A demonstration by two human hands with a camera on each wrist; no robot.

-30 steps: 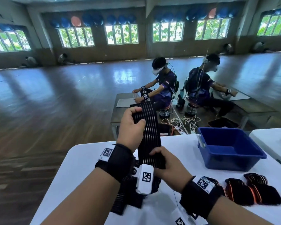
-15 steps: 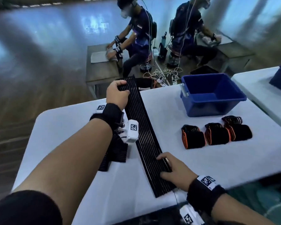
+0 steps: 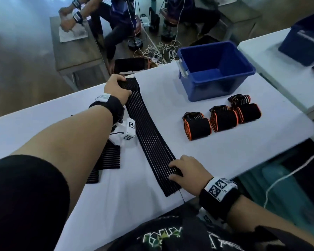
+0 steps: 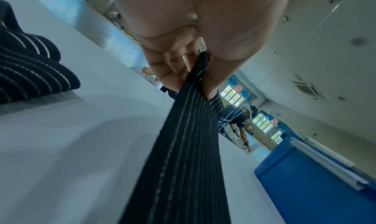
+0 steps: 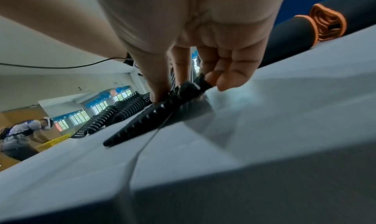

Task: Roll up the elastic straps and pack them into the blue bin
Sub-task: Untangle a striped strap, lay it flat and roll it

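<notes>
Left hand (image 3: 116, 86) and right hand (image 3: 187, 169) pinch strap (image 3: 149, 134) ends at opposite table (image 3: 225, 153) edges.

Bare table (image 3: 167, 91) toward blue bin (image 3: 216, 84); rolled straps (image 3: 223, 118) beside it

- Head view looks steeply down from above the white table (image 3: 225, 156), facing its far edge.
- Left wrist view sits low, close under the palm, facing far along the long black ribbed elastic strap (image 4: 183, 163).
- Right wrist view, equally close, shares that strap.
</notes>
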